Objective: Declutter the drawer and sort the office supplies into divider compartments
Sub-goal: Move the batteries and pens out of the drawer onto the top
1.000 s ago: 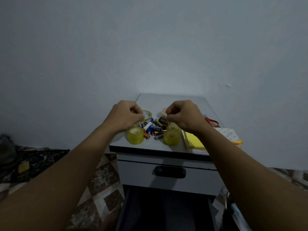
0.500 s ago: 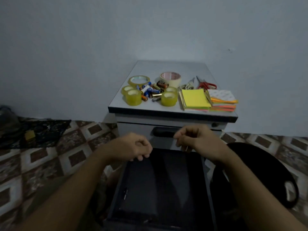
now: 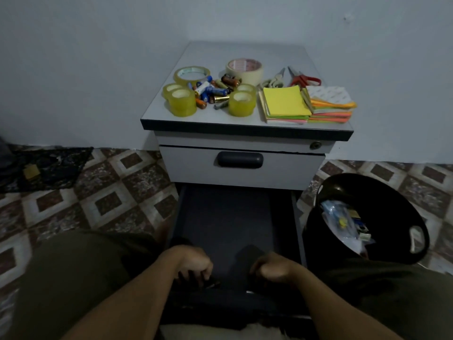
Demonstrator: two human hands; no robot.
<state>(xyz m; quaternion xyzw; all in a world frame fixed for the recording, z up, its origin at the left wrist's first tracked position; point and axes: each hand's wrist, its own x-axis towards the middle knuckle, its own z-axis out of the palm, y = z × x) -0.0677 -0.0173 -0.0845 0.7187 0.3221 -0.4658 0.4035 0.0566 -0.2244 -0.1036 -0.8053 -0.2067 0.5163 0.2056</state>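
Both hands are down at the near end of the open drawer [image 3: 228,217], knuckles up. The left hand [image 3: 193,262] is curled over something small and dark that cannot be identified. The right hand [image 3: 274,268] is also curled, and it cannot be told whether anything is pinched. The drawer's inside is seen as a flat, dark, matte floor, and no dividers can be made out in it.

The supplies to be sorted are well away from the fingers, above and beyond the drawer's far end, on the smooth grey worktop [image 3: 245,52]. A reach up and forward is judged to be needed.

- **Above the drawer's left side, nearer the left hand:**
  - The batteries [image 3: 213,90] are heaped as small glossy cylinders lying every which way, with no shared long axis.
  - They are ringed by squat translucent yellow tape rolls [image 3: 183,103], a wide clear roll [image 3: 192,74] and a cream masking roll [image 3: 245,69].
- **Above the drawer's right side, nearer the right hand:**
  - The sticky notes [image 3: 285,101] are stacked as flat paper squares.
  - Two pairs of scissors [image 3: 304,78] are laid just behind them, blades toward the wall.

Between worktop and open drawer, the upper drawer [image 3: 196,168] is closed. To the open drawer's right, a round black bin [image 3: 382,200] is seen with crumpled wrappers inside.
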